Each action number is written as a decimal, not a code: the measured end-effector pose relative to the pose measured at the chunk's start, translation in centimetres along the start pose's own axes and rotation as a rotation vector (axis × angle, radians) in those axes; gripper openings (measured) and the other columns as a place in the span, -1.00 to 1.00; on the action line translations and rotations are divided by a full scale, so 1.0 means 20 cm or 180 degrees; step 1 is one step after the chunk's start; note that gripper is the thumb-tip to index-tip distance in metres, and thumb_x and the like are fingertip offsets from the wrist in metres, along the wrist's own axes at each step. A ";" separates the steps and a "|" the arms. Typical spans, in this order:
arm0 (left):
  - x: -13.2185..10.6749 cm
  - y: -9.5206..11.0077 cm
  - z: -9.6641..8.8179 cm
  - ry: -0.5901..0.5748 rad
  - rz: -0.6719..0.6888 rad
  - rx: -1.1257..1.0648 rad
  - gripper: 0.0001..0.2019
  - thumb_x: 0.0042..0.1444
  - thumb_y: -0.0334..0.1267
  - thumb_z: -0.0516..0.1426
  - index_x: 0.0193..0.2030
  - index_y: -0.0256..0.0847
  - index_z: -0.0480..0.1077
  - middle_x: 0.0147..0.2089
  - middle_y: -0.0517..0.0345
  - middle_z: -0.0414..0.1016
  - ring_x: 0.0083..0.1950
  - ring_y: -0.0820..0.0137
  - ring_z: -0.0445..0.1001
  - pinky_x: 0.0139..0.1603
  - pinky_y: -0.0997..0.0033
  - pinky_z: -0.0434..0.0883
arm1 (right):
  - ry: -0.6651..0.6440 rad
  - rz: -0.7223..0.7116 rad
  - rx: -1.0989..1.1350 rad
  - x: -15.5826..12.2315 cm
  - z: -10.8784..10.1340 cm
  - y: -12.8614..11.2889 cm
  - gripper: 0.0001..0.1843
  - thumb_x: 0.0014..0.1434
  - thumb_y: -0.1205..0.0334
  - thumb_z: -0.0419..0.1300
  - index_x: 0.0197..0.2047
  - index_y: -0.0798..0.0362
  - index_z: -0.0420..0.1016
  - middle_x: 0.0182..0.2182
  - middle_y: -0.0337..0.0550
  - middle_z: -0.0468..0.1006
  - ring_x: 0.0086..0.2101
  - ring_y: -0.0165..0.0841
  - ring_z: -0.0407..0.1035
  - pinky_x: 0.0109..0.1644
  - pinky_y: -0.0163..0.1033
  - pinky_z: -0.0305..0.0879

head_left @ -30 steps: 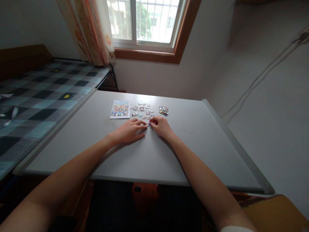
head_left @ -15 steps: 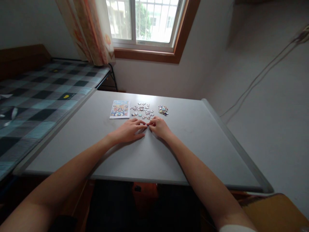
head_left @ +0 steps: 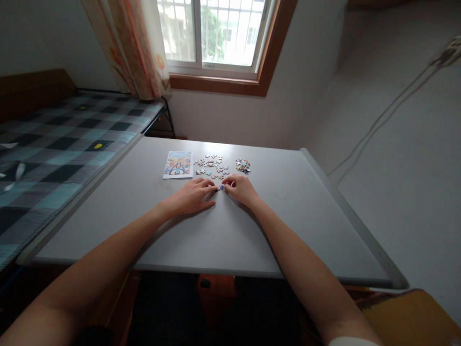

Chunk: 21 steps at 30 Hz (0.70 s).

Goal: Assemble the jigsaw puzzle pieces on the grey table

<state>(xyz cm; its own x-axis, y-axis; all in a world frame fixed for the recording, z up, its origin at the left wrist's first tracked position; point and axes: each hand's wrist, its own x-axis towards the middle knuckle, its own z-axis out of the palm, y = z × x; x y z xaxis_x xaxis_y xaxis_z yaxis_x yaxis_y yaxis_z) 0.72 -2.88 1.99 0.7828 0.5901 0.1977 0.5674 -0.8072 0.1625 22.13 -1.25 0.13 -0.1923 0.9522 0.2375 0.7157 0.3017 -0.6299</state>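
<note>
A small blue-and-white jigsaw puzzle piece (head_left: 221,187) lies on the table between my two hands. My left hand (head_left: 194,196) rests to its left, fingers stretched out, with the fingertips at the piece's left edge and the thumb held apart. From the right, my right hand (head_left: 242,189) has its thumb and index finger closed at the piece's right edge. Just beyond the hands, several loose puzzle pieces (head_left: 211,164) are spread out. A tighter pile of puzzle pieces (head_left: 243,166) sits further right. Left of the loose ones lies a printed picture sheet (head_left: 178,165) with a colourful cartoon design.
The light grey table (head_left: 306,216) has raised edge strips on its left and right sides. A bed with a checked cover (head_left: 72,139) adjoins it on the left. Behind stands a window (head_left: 226,33) with a curtain (head_left: 133,48). A cable (head_left: 382,117) hangs along the right wall.
My right hand has shifted slightly to the right, so more of the blue-and-white puzzle piece shows between the hands. My left hand is nearly still.
</note>
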 end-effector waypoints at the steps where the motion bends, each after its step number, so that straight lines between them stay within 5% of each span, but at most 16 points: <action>1: 0.00 0.00 0.00 -0.0001 0.0003 0.0007 -0.57 0.24 -0.06 0.05 0.21 -0.11 0.32 0.11 0.00 0.40 0.15 0.20 0.31 0.15 0.15 0.27 | -0.0025 -0.0036 -0.0008 0.00 0.00 0.00 -0.80 0.04 0.37 0.20 -0.29 0.03 0.65 -0.39 -0.17 0.58 -0.44 -0.43 0.36 -0.26 -0.32 0.27; 9: 0.00 0.00 0.01 0.0049 -0.0009 -0.0028 -0.59 0.24 -0.07 0.05 0.19 -0.11 0.34 0.10 0.00 0.40 0.13 0.18 0.31 0.18 0.11 0.26 | -0.0290 -0.0225 -0.0084 0.00 0.01 0.01 -0.81 0.08 0.33 0.23 -0.28 -0.03 0.67 -0.40 -0.20 0.55 -0.43 -0.44 0.34 -0.30 -0.35 0.22; 15: 0.01 0.00 0.00 0.0077 -0.0047 -0.0030 -0.60 0.23 -0.08 0.06 0.16 -0.13 0.35 0.08 0.00 0.42 0.12 0.20 0.33 0.15 0.14 0.29 | 0.0026 -0.0048 -0.0100 -0.01 0.03 0.00 -0.84 0.12 0.30 0.20 -0.28 0.01 0.63 -0.39 -0.18 0.57 -0.42 -0.42 0.36 -0.27 -0.33 0.25; 21: 0.02 0.00 -0.01 0.0342 -0.0367 -0.0082 -0.67 0.25 -0.10 0.03 0.05 -0.16 0.43 -0.21 0.09 0.49 -0.20 0.35 0.45 -0.15 0.35 0.35 | 0.0177 0.0055 0.0035 0.01 0.00 0.00 -0.86 0.13 0.30 0.19 -0.34 0.09 0.59 -0.44 -0.16 0.56 -0.45 -0.42 0.35 -0.29 -0.32 0.24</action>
<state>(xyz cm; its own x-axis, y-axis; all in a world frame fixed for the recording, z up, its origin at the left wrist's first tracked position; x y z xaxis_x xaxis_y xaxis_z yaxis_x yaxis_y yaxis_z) 0.95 -2.73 2.23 0.6802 0.6781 0.2782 0.6441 -0.7342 0.2146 22.14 -1.15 0.17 -0.1421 0.9532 0.2670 0.7111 0.2859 -0.6424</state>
